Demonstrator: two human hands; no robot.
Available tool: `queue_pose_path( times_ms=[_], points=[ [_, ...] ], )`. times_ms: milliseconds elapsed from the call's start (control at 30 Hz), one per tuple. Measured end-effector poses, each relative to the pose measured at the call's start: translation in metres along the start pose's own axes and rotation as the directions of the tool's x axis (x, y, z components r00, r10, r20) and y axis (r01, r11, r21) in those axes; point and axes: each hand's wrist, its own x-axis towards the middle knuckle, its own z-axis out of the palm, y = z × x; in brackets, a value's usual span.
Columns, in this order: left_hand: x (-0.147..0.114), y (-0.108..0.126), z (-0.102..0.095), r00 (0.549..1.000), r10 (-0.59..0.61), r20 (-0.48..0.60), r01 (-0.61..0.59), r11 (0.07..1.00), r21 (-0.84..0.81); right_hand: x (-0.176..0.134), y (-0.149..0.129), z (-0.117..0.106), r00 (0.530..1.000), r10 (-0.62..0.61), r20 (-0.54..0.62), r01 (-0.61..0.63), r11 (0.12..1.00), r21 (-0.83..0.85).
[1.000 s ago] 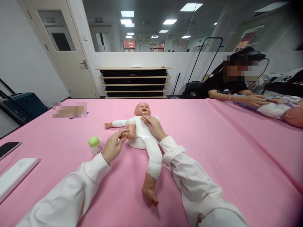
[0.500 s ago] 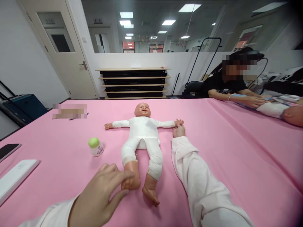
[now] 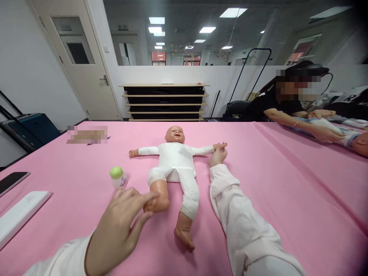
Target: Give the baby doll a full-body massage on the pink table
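A baby doll [image 3: 176, 159] with a white cloth body lies face up, arms spread and feet toward me. My left hand [image 3: 120, 218] is closed round the doll's foot on the left side, index finger over it and thumb below; that leg is bent at the knee. Between the fingers of my right hand [image 3: 219, 155] is the doll's hand at the right, its arm stretched out sideways. The doll's other leg lies extended on the pink tabletop [image 3: 258, 184]. Beside my left hand stands a small jar [image 3: 119, 180] with a green lid.
At the left edge lie a white box-like object [image 3: 24, 212] and a dark phone [image 3: 13, 182]. A blurred-out item [image 3: 87, 136] is farther back. Across at the right, a person [image 3: 287, 99] handles another doll [image 3: 360, 143]. Shelving [image 3: 166, 99] stands behind the table.
My left hand has pushed the doll's foot upward and away, bending the knee more. My right hand keeps its hold on the doll's hand. The person's arms at right have shifted.
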Motion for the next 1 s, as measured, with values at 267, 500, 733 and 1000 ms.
queue_pose_path(
  times_ms=[267, 500, 733, 1000],
  points=[
    [0.056, -0.049, 0.012, 0.959, -0.254, -0.122, 0.231, 0.957, -0.176, -0.076, -0.026, 0.045, 0.843, -0.150, 0.516, 0.261, 0.954, -0.148],
    [0.081, -0.084, 0.045, 0.920, -0.382, -0.090, 0.337, 0.886, -0.319, -0.090, -0.001, 0.040, 0.412, -0.116, 0.904, 0.635, 0.748, -0.194],
    [0.079, -0.087, 0.055, 0.925, -0.378, -0.044, 0.345, 0.882, -0.320, -0.085, -0.005, 0.035, 0.416, -0.145, 0.898, 0.704, 0.676, -0.217],
    [0.041, -0.029, -0.019, 0.981, -0.192, 0.025, 0.194, 0.975, -0.107, -0.050, 0.004, 0.008, 0.829, -0.346, 0.440, 0.481, 0.842, -0.245]
  ],
)
